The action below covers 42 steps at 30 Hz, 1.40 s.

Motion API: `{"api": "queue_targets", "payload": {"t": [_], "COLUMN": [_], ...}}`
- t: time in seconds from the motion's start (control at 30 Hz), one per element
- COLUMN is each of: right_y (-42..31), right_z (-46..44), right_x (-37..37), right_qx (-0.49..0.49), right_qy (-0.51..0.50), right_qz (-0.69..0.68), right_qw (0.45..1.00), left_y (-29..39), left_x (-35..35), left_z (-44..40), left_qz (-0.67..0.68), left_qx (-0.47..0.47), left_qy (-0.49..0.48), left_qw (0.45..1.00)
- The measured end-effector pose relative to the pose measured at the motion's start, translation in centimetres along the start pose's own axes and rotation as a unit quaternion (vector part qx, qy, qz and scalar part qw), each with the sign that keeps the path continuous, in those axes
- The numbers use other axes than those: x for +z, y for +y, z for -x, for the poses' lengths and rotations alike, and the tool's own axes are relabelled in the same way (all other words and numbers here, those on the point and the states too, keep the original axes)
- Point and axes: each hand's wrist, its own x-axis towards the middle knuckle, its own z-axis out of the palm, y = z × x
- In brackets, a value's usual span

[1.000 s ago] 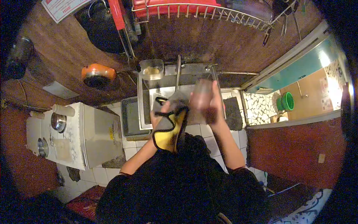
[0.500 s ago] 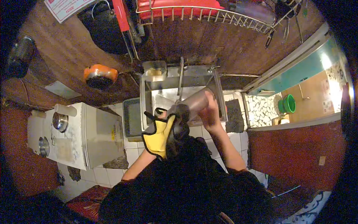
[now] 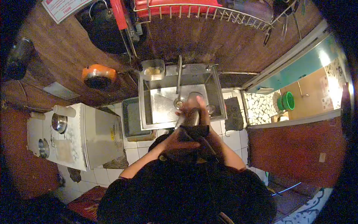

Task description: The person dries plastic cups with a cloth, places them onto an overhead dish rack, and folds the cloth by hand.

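A grey cylindrical container with a dark lower part is held upright-leaning between my hands, over the front edge of the metal sink. My left hand is closed around its lower left side, partly hidden by dark material. My right hand is wrapped along its right side, fingers blurred by motion. Just beyond the fingertips, a round, see-through shape shows against the basin, too blurred to name. The faucet stands behind the hands.
A clear tub rests on the sink's back left corner. Left of the sink stands a grey basin, then a white cabinet with metal bowls on it. An orange pan hangs on the wall; a wire rack is above.
The yellow, black-edged cloth by my left hand has gone from view. Both hands have come closer together, and the grey container now points more toward me instead of slanting to the right.
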Motion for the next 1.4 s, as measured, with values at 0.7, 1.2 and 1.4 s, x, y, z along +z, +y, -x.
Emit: {"api": "queue_targets", "payload": {"t": [0.7, 1.2, 1.4], "right_y": [-0.5, -0.5, -0.5], "right_z": [-2.7, 0.5, 0.2], "right_x": [-5.0, 2.8, 2.2], "right_qx": [-0.243, -0.037, 0.038], "right_qy": [0.171, 0.06, -0.005], "right_qz": [0.06, 0.033, 0.076], "right_qw": [0.953, 0.997, 0.996], "left_y": [-3.9, -8.0, -2.7], "left_x": [-0.9, -2.7, -0.5], "left_z": [-0.4, 1.7, 0.6], "left_qz": [-0.047, 0.508, 0.235], "left_qx": [0.076, 0.184, 0.06], "left_qy": [0.37, 0.001, 0.004], "left_qw": [0.925, 0.841, 0.97]}}
